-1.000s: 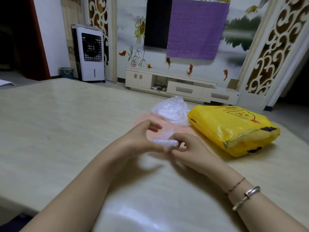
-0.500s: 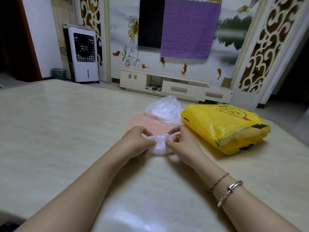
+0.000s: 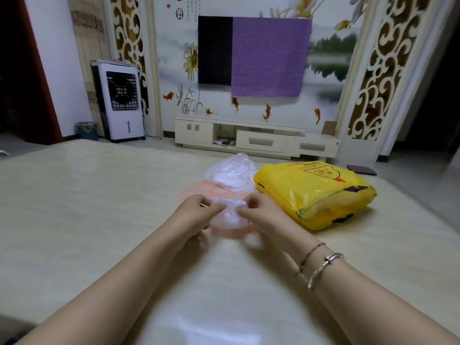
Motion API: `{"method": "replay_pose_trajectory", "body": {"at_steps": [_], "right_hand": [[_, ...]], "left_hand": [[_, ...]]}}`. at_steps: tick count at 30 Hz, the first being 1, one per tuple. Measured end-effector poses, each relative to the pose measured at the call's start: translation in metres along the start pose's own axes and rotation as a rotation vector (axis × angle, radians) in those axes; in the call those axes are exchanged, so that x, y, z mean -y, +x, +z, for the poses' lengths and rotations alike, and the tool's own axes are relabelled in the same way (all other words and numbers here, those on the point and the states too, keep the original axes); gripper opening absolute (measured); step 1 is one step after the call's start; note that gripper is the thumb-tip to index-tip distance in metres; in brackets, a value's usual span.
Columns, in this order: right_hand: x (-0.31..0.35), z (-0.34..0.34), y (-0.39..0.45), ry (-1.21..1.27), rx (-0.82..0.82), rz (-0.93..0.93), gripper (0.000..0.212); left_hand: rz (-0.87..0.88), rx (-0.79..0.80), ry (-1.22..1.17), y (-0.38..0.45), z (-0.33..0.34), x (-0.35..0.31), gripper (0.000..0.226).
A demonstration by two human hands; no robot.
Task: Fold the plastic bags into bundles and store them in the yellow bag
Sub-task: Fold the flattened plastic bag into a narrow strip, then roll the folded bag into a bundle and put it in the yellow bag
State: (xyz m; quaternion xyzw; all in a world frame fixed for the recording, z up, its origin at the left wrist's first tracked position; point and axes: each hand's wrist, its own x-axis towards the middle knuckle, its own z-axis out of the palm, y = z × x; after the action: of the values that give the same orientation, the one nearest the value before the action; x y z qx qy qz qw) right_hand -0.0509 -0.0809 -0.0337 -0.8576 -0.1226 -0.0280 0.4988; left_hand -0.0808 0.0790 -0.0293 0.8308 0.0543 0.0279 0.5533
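Head view. Bench [image 3: 74,220]: pale, glossy. Clear bag [image 3: 230,212]: small, bunched, held just above the bench near its middle. Left hand [image 3: 196,215]: grip closed, thumb and fingers pinching the bag's left side. Right hand [image 3: 263,215]: grip closed, pinching its right side; bracelets on wrist. Bag pile [image 3: 232,174]: crumpled clear plastic, behind the hands, on a pink sheet [image 3: 196,192]. Yellow bag [image 3: 313,192]: stuffed, lying right of the pile, touching it.
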Motion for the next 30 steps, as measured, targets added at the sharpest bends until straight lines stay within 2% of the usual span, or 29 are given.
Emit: {"method": "replay_pose_trajectory", "body": {"at_steps": [3,7,11,16,19,23,25,27,30], "right_hand": [[0.005,-0.025,-0.012,0.068,-0.032,0.01,0.016],[-0.007,-0.069,-0.034,0.079,-0.07,0.02,0.026],[-0.032,-0.112,-0.054,0.102,-0.163,0.035,0.029],[-0.059,-0.142,-0.051,0.083,-0.247,0.025,0.031],[-0.071,-0.142,-0.036,0.098,-0.268,0.0,0.036],[-0.074,-0.127,-0.019,0.045,-0.225,-0.127,0.035],[-0.074,-0.118,-0.012,0.019,-0.169,-0.202,0.025],[-0.07,-0.108,-0.006,0.015,-0.096,-0.262,0.006],[-0.065,-0.098,0.004,-0.038,-0.034,-0.265,0.013]], "left_hand": [[0.025,-0.024,-0.02,-0.011,0.012,-0.019,0.032],[0.07,-0.033,-0.075,-0.014,0.037,-0.037,0.034],[0.189,-0.015,0.017,-0.011,0.079,-0.045,0.023],[0.283,-0.043,0.147,0.002,0.127,-0.053,0.038],[0.338,-0.112,0.19,0.009,0.141,-0.054,0.031],[0.488,-0.167,0.237,0.014,0.147,-0.046,0.016],[0.539,-0.181,0.203,0.017,0.146,-0.041,0.012],[0.547,-0.207,0.122,0.02,0.142,-0.039,0.014],[0.553,-0.202,0.011,0.019,0.135,-0.042,0.019]]}}
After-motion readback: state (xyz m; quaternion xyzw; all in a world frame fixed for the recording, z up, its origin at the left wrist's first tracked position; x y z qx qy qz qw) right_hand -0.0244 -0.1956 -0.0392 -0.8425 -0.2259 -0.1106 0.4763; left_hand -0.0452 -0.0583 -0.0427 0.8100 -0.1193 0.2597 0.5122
